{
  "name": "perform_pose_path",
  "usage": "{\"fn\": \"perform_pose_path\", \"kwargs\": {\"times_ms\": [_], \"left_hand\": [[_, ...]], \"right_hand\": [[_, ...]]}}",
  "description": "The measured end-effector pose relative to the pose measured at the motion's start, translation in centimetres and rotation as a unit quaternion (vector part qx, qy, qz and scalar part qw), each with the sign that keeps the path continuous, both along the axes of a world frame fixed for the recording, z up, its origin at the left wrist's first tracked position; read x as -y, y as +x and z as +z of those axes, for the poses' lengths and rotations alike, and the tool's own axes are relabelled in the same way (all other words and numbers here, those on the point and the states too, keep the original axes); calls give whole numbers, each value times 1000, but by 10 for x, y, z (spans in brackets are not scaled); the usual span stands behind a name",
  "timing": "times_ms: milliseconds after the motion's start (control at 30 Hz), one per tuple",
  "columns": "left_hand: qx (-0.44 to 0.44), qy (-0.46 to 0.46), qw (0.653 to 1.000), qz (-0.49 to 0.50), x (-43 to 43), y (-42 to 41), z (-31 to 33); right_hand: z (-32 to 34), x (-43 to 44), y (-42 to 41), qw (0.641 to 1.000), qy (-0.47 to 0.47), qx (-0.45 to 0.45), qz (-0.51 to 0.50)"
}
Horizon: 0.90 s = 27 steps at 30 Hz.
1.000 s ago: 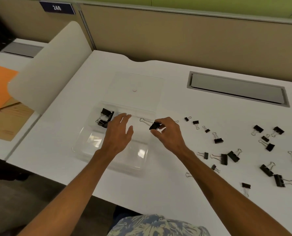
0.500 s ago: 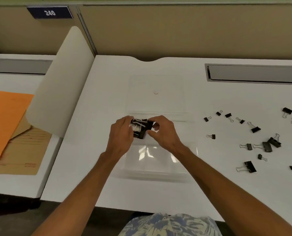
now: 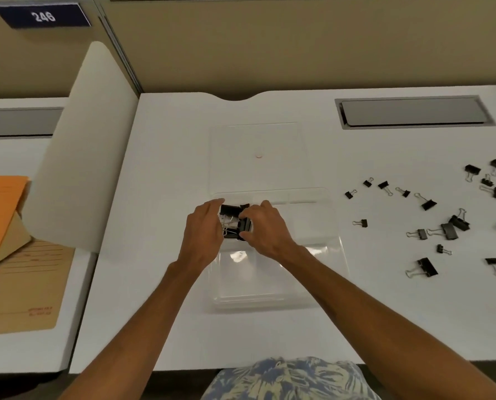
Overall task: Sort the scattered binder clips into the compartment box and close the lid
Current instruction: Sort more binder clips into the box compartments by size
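White desk in a beige cubicle — clips going into the clear box.

I see the white desk (image 3: pixel 385 313) with the clear compartment box (image 3: pixel 313 284) lying open in the middle, its lid (image 3: pixel 255 140) flat behind it. My right hand (image 3: pixel 265 229) pinches a black binder clip (image 3: pixel 244 225) between thumb and fingertips over the far-left compartment, where a few clips (image 3: pixel 229 210) already sit. My left hand (image 3: pixel 205 235) rests at that compartment's left edge, fingers loosely curled and apart, clamped on nothing I can make out. The scattered clips (image 3: pixel 449 229) lie well apart to the right. I judge them light and stiff, the wire loops floppy and prone to tangle — best taken by the black body. The box looks thin and easily nudged.
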<state>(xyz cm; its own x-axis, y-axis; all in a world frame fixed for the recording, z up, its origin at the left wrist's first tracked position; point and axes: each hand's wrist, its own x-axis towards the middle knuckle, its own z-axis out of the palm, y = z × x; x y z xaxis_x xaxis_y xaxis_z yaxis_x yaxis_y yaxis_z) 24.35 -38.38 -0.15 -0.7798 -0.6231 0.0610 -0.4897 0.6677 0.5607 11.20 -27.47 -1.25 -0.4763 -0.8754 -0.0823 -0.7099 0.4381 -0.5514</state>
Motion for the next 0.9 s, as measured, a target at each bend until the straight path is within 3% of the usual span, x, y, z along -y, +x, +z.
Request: {"fn": "perform_pose_path", "kwargs": {"times_ms": [233,433,633,900], "left_hand": [[9,-4,1000,-6,1,-5,0],[-21,9,999,-37,-8,-20,5],[-41,19,997,-67,-42,-52,15],[-34,4,989,-145,-106,-92,22]], "right_hand": [[-6,-4,4,999,-43,4,-1],[2,-25,-6,988,-133,24,-78],[25,-72,-30,952,-206,110,-200],[34,-157,-64,927,-202,148,-278]]}}
